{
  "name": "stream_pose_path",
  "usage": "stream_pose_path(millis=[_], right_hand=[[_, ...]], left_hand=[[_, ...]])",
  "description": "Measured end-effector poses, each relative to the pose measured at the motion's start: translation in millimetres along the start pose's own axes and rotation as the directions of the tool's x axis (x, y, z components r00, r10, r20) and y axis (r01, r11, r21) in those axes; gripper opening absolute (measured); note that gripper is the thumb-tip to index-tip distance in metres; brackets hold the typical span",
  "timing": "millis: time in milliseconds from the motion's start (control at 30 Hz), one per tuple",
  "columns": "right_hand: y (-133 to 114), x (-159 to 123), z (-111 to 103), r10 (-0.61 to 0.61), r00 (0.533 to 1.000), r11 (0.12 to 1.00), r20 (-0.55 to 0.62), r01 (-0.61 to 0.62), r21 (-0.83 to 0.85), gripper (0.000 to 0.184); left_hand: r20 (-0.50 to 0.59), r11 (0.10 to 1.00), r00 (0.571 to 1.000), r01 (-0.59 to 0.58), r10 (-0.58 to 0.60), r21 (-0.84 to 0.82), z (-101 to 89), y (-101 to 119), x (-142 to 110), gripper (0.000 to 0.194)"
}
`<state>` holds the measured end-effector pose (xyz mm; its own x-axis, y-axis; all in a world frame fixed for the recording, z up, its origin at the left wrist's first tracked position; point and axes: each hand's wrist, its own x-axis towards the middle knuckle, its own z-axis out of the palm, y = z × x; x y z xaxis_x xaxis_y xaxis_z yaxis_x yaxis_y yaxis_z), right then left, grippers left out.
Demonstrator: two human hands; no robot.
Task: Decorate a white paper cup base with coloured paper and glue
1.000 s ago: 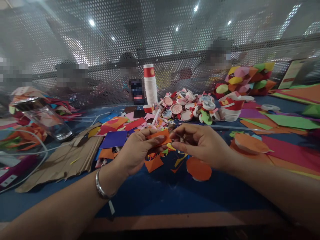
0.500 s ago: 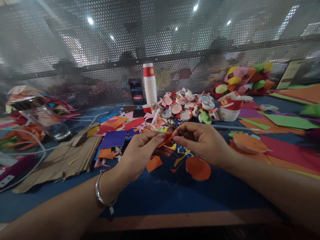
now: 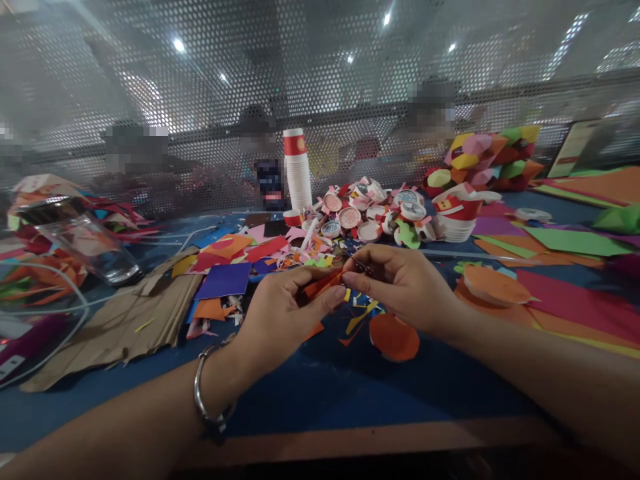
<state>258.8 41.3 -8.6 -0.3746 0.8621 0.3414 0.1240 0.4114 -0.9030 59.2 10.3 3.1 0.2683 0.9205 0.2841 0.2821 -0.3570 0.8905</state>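
Observation:
My left hand (image 3: 286,310) is closed on a small folded piece of orange paper (image 3: 320,285), its thumb pressed along the near side. Touching the paper's right end are the fingertips of my right hand (image 3: 395,283), bent in a pinch. A thin dark metal tool (image 3: 361,265), like small scissors, shows between the right fingers, pointing up and left; the fingers partly hide it. On the table just below the right hand lies an orange paper disc (image 3: 394,337). Yellow and orange paper scraps (image 3: 361,319) are scattered under both hands.
Behind the hands lie heaped paper-trimmed cup pieces (image 3: 367,213) and a tall stack of paper cups (image 3: 299,173). Flat cardboard (image 3: 120,320), a glass jar (image 3: 95,250) and white cables are at left. Coloured paper sheets (image 3: 575,303) spread at right. A perforated screen (image 3: 320,80) stands behind.
My left hand has turned, and its thumb now covers more of the orange paper, which has tilted. The right fingers have closed in at its end. The view has shifted slightly.

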Motion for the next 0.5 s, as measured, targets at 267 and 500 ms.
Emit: stream_pose_path(millis=[267,500], right_hand=[[1.1,-1.1,2.5,-0.039,0.999,0.999,-0.027,0.039,0.008,0.028],[-2.8,-0.1,3.0,-0.051,0.998,0.999,-0.038,0.052,0.014,0.027]], left_hand=[[-0.033,0.997,0.998,-0.06,0.061,0.039,0.4,-3.8,-0.3,0.025],[-0.014,1.0,1.0,-0.004,0.004,-0.026,-0.2,-2.6,1.5,0.018]])
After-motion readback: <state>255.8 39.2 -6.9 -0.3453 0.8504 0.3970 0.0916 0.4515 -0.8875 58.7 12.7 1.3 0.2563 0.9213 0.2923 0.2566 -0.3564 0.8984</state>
